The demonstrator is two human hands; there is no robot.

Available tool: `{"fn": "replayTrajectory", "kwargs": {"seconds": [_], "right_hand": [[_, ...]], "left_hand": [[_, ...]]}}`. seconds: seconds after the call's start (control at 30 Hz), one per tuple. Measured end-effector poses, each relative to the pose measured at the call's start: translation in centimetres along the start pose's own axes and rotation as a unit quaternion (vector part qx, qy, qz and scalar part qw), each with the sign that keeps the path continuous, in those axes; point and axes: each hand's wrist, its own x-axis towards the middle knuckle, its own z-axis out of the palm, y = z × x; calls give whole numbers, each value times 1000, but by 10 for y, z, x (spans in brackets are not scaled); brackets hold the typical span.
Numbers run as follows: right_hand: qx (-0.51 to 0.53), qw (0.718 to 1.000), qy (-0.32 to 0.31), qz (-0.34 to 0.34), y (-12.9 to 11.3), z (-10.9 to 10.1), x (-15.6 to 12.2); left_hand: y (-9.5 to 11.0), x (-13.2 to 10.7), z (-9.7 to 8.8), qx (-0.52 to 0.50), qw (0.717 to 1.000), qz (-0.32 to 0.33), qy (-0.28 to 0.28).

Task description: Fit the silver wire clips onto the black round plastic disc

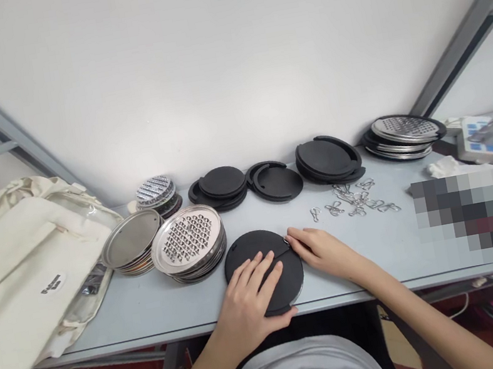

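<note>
A round black plastic disc (pixel 258 249) lies near the front edge of the grey table (pixel 382 249). My left hand (pixel 246 302) rests flat on it, fingers spread. My right hand (pixel 320 250) sits at the disc's right rim, its fingertips pinched at a small metal piece there that I cannot make out clearly. A stack of perforated metal grater discs (pixel 188 240) stands just left of the black disc.
Plain metal discs (pixel 131 240) and another grater stack (pixel 156 193) sit at the left. Black disc stacks (pixel 222 185) (pixel 274 181) (pixel 328 159) line the back. Loose wire clips (pixel 357 200) lie right of centre. A grater pile (pixel 404 132) sits far right, cream bags (pixel 19 275) left.
</note>
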Motion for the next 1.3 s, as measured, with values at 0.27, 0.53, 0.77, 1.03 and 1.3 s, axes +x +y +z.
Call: {"fn": "replayTrajectory", "kwargs": {"seconds": [0.27, 0.53, 0.77, 1.03, 1.3], "right_hand": [[-10, 1000, 14, -17, 0, -2, -2], [-15, 1000, 2, -17, 1, -1, -2], [4, 1000, -6, -16, 3, -4, -2], [7, 1000, 1, -10, 1, -2, 0], [37, 999, -11, -4, -3, -2, 4]], "left_hand": [[1, 1, -2, 4, 1000, -2, 1], [0, 1, -1, 5, 1000, -1, 4], [0, 1, -1, 5, 1000, 0, 4], [0, 1, -1, 2, 1000, 1, 5], [0, 0, -1, 1, 1000, -5, 5]]}}
